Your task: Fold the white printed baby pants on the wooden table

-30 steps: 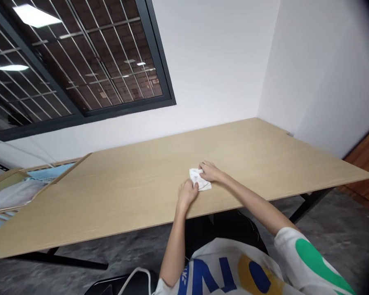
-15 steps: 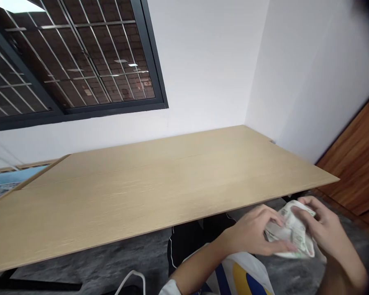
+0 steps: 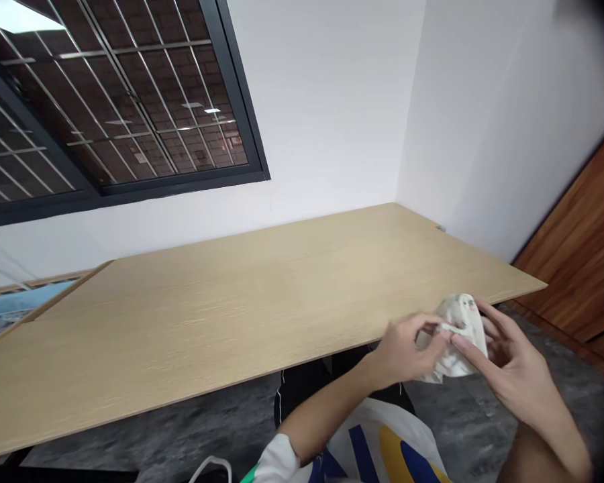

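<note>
The left hand (image 3: 407, 352) and the right hand (image 3: 513, 365) are both closing around the crumpled white cloth (image 3: 458, 332), holding it in the air just off the front edge of the tabletop (image 3: 231, 315); the cloth is sitting bunched, not yet spread or folded, so the handling is looking only partway along

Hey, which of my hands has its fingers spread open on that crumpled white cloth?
The right hand: its fingers fan out along the right side of the crumpled white cloth, whereas the left hand pinches the left side with curled fingers.
</note>
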The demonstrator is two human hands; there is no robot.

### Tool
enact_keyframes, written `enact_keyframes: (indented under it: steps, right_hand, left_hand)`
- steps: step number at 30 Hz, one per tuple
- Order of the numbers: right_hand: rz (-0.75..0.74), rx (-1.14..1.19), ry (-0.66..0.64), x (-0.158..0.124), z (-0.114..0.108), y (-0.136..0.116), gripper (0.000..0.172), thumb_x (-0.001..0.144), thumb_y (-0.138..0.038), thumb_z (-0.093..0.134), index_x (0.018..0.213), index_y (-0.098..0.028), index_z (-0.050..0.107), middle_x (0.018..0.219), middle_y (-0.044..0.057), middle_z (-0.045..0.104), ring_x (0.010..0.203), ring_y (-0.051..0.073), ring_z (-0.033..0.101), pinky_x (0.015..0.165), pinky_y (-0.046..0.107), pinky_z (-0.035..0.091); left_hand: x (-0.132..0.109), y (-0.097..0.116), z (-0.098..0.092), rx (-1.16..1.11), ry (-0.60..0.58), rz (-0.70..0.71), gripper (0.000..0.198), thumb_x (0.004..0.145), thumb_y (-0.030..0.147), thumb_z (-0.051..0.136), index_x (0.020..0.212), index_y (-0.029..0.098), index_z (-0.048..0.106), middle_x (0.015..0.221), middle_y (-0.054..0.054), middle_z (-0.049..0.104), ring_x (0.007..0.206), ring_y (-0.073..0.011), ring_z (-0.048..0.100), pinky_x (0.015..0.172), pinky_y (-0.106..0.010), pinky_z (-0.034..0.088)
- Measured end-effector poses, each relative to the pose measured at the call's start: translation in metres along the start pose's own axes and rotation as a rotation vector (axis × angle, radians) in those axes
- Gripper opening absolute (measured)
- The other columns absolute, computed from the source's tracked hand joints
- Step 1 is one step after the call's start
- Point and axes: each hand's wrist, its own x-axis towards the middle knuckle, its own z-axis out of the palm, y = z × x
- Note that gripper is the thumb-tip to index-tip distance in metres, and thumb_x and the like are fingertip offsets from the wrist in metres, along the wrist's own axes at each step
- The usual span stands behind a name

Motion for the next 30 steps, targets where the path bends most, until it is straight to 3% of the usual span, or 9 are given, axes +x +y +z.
enact_keyframes:
  steps: [4,10,14,19,21,23,25,28,30]
  right_hand:
    - [-0.038,-0.081,-0.028,0.012,0.011,-0.002,0.053,0.092,-0.054,0.071,0.138,-0.027,0.064,0.125,0.009,0.075,0.104,0.028,0.076,0.077,0.035,0.066]
    - [-0.342,-0.280,-0.032,0.042,0.013,-0.020,0.032,0.100,-0.049,0.061,0.124,-0.031,0.071,0.117,0.008,0.075,0.097,0.027,0.073,0.073,0.036,0.059]
    - [-0.467,-0.270,-0.233,0.071,0.023,-0.046,0.027,0.098,-0.049,0.066,0.116,-0.029,0.069,0.108,0.008,0.076,0.089,0.025,0.072,0.071,0.034,0.056]
    - [-0.545,-0.282,-0.368,0.117,0.060,-0.072,0.035,0.097,-0.057,0.065,0.108,-0.024,0.063,0.097,0.007,0.074,0.085,0.023,0.069,0.070,0.032,0.052]
    - [-0.552,-0.323,-0.412,0.135,0.080,-0.077,0.036,0.099,-0.058,0.062,0.110,-0.023,0.064,0.090,0.006,0.073,0.077,0.021,0.066,0.067,0.031,0.050]
    - [-0.567,-0.352,-0.469,0.154,0.102,-0.079,0.032,0.102,-0.053,0.059,0.111,-0.023,0.065,0.086,0.004,0.072,0.073,0.020,0.064,0.066,0.031,0.048]
    - [-0.592,-0.367,-0.540,0.173,0.126,-0.075,0.026,0.105,-0.043,0.054,0.114,-0.022,0.066,0.094,0.005,0.073,0.079,0.019,0.065,0.071,0.030,0.048]
    - [-0.580,-0.400,-0.661,0.201,0.165,-0.060,0.023,0.106,-0.026,0.050,0.122,-0.020,0.065,0.116,0.010,0.074,0.097,0.021,0.067,0.083,0.031,0.048]
    - [-0.529,-0.450,-0.711,0.217,0.192,-0.045,0.025,0.103,-0.022,0.053,0.125,-0.018,0.065,0.118,0.011,0.073,0.101,0.023,0.066,0.085,0.031,0.047]
  left_hand:
    - [0.020,0.007,-0.042,-0.011,0.179,-0.050,0.034,0.097,0.048,0.064,0.108,0.016,0.071,0.104,-0.010,0.079,0.093,-0.0195,0.076,0.089,-0.034,0.062]
    - [0.026,0.034,-0.152,0.269,0.370,0.082,0.034,0.099,0.052,0.061,0.102,0.019,0.070,0.097,-0.007,0.076,0.091,-0.0180,0.072,0.085,-0.031,0.057]
    - [0.013,0.059,-0.214,0.615,0.271,0.214,0.023,0.101,0.041,0.062,0.098,0.021,0.070,0.091,-0.004,0.073,0.085,-0.0156,0.067,0.081,-0.030,0.055]
    - [0.002,0.072,-0.265,0.783,0.294,0.268,0.015,0.099,0.031,0.062,0.111,0.023,0.063,0.095,-0.002,0.070,0.083,-0.0149,0.065,0.080,-0.030,0.054]
    - [0.000,0.073,-0.282,0.872,0.209,0.214,0.010,0.100,0.026,0.055,0.102,0.024,0.064,0.095,-0.003,0.069,0.086,-0.0162,0.064,0.080,-0.030,0.052]
    - [0.001,0.070,-0.300,0.956,0.116,0.118,0.020,0.100,0.022,0.047,0.096,0.024,0.066,0.096,-0.004,0.068,0.089,-0.0176,0.064,0.079,-0.030,0.050]
    - [0.003,0.061,-0.316,1.004,0.079,0.023,0.025,0.099,0.020,0.044,0.099,0.024,0.068,0.099,-0.004,0.069,0.089,-0.0180,0.063,0.080,-0.030,0.049]
    - [0.008,0.034,-0.337,1.059,0.029,-0.133,0.030,0.098,0.022,0.041,0.106,0.024,0.069,0.105,-0.004,0.071,0.088,-0.0179,0.062,0.084,-0.030,0.048]
    - [0.010,0.010,-0.347,1.101,-0.018,-0.284,0.032,0.099,0.024,0.039,0.112,0.024,0.069,0.113,-0.004,0.071,0.093,-0.0186,0.062,0.090,-0.030,0.048]
